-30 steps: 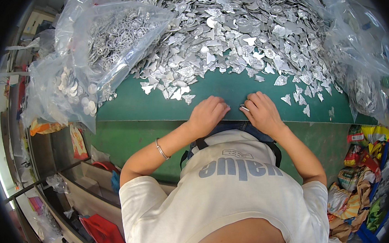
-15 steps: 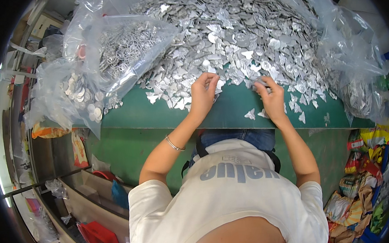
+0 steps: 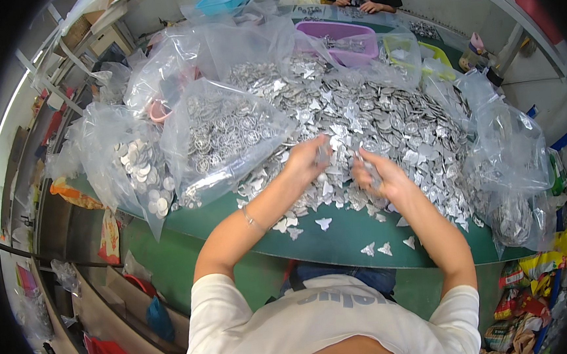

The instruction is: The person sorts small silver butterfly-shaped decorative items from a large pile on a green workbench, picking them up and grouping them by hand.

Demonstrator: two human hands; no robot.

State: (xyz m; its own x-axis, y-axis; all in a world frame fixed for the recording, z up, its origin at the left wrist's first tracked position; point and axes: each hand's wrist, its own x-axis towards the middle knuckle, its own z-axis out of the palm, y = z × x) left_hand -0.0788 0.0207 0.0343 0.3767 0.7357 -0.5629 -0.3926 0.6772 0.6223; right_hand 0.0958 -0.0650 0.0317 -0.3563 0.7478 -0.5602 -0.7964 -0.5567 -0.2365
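A broad heap of small flat silver metal pieces [image 3: 419, 148], many of them shaped like butterflies, covers the green tabletop [image 3: 234, 228]. My left hand [image 3: 307, 160] is over the near side of the heap, its fingers curled together. Grey shows at those fingertips, too blurred to name. Facing it, a short gap away, my right hand [image 3: 385, 175] has its fingers bent around silver metal pieces, partly hidden and smeared by motion. A few loose butterfly-shaped pieces [image 3: 323, 224] lie near the table's front edge.
Left of the heap, clear plastic bags hold silver rings [image 3: 218, 132] and round discs [image 3: 141, 167]. Another clear bag [image 3: 509, 154] drapes the right side. Behind stand a purple basket [image 3: 339, 35] and a yellow-green basket [image 3: 436, 58]. Across the table, a person's hands [image 3: 357, 4] are visible.
The view has tilted up, showing the table's far side. Both my hands have reached farther into the heap and closer together.
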